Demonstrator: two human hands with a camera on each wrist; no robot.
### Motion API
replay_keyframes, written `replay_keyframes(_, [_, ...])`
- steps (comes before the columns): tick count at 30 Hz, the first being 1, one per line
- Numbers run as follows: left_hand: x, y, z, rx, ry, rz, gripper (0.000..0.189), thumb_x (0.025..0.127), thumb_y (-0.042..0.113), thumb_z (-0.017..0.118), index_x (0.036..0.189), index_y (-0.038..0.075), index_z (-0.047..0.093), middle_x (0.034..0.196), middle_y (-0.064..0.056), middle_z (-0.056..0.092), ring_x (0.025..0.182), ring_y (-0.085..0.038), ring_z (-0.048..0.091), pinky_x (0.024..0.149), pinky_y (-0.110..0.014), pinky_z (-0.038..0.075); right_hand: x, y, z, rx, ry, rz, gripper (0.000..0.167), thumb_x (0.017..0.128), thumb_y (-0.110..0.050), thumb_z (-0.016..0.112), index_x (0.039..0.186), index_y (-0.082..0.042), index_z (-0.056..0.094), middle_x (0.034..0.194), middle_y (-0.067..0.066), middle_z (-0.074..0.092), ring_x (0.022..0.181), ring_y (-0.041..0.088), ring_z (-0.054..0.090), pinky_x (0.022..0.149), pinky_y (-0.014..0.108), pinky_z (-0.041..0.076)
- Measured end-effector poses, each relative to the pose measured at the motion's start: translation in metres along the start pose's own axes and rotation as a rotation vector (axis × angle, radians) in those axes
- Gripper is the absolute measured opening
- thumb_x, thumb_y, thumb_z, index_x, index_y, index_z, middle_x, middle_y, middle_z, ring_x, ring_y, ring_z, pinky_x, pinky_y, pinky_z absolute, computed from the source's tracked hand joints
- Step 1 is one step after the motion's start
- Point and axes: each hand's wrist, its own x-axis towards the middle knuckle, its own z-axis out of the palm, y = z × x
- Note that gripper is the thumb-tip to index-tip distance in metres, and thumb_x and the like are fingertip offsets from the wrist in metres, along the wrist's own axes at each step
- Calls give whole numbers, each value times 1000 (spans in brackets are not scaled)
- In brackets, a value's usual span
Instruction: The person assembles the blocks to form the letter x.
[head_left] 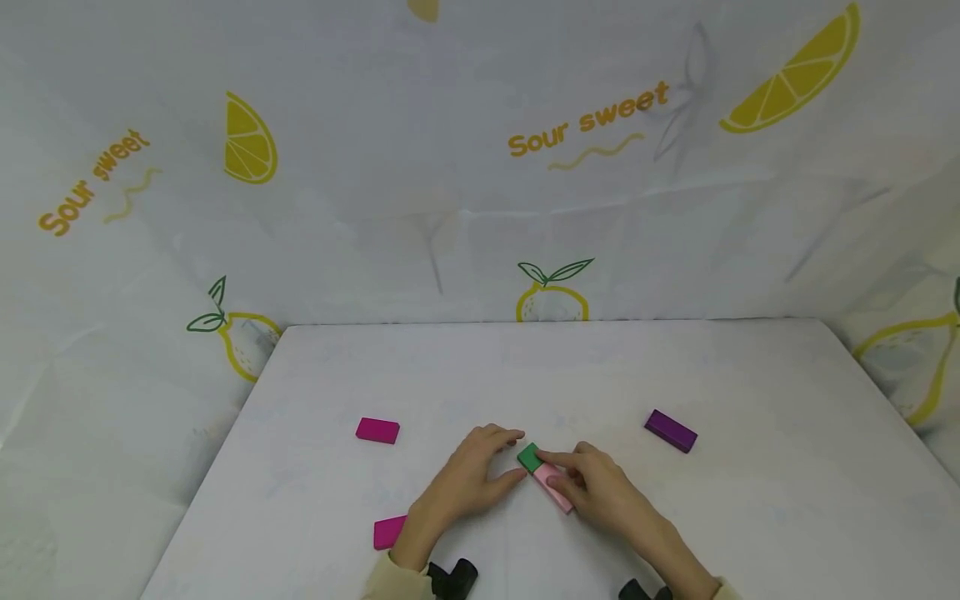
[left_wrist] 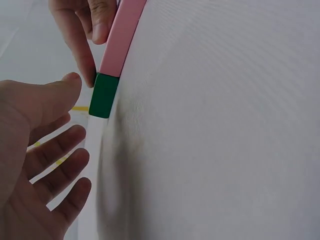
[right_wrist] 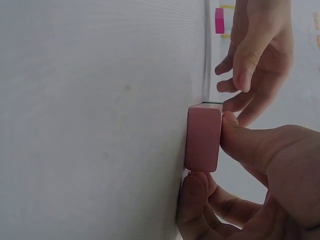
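While pinching the pink block (left_wrist: pixel 122 42), square up against the green block (head_left: pixel 528 458)

Got pink between curled thumb and fingers of right hand (head_left: pixel 600 492), end-on to green, lower centre of the head frame. Got nothing in left hand (head_left: pixel 472 471), with fingers loosely spread beside green; can't confirm contact. Press lightly lengthwise, match edges, avoid skew.

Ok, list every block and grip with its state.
Green block: end to end with pink block
Pink block: held
Purple block: lying flat, apart
Far magenta block: lying flat, apart
Near magenta block: partly hidden by left wrist
Left grip: empty, beside green block
Right grip: holding pink block
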Motion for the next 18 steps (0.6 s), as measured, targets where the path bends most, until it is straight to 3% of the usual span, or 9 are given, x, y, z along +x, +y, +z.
replay_keyframes(18, [-50,-5,-30,56,95,-89,42,87,24,80,126,15,69,120,2,69,114,-15,60,100,-41,51,-1,-1,0,-1,2,33,37,92,-14,74,129,-20,73,80,-3,49,70,6,40,58,19,35])
